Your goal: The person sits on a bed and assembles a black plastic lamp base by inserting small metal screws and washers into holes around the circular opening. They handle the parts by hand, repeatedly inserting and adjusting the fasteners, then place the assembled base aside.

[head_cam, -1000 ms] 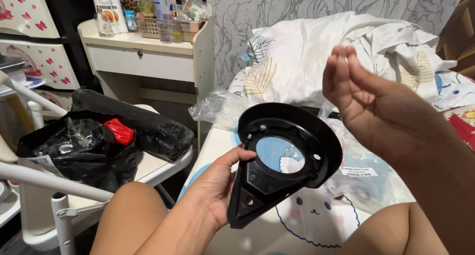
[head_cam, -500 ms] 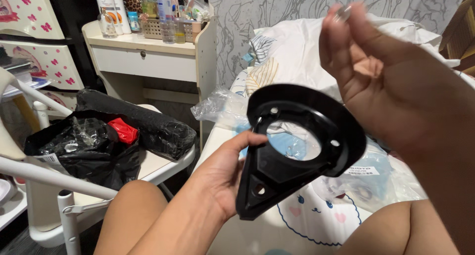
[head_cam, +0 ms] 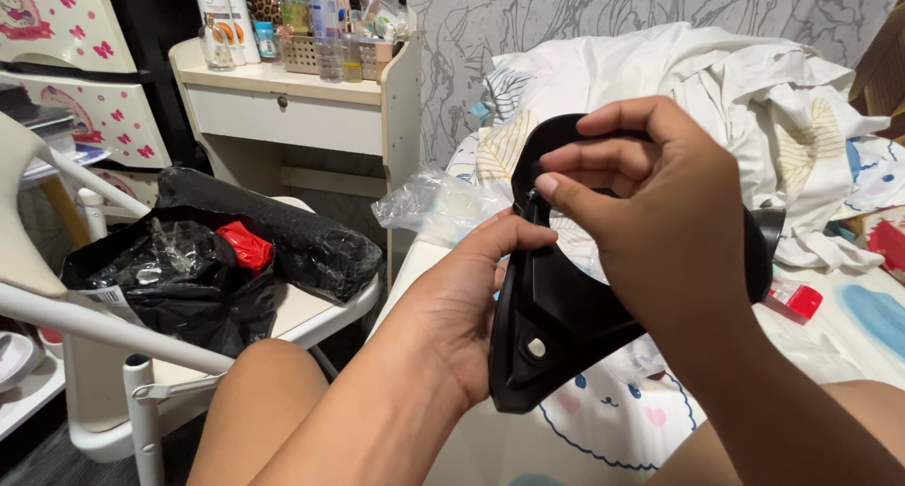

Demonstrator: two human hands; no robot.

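My left hand grips a black plastic ring-shaped bracket by its left edge, thumb lying across the rim. The part has a round opening and a flat foot with a screw hole. My right hand is over the upper part of the ring, fingers curled, with the fingertips pinching at its top left rim. The hand hides most of the opening. Whether something small sits between the fingertips cannot be made out.
A white bed with crumpled sheets lies under my hands. A small red box and a clear plastic bag rest on it. Left: a white chair bearing black bags, and a cluttered bedside cabinet.
My right hand came down from the air onto the top of the bracket. The left hand lifted the bracket and turned it more edge-on.
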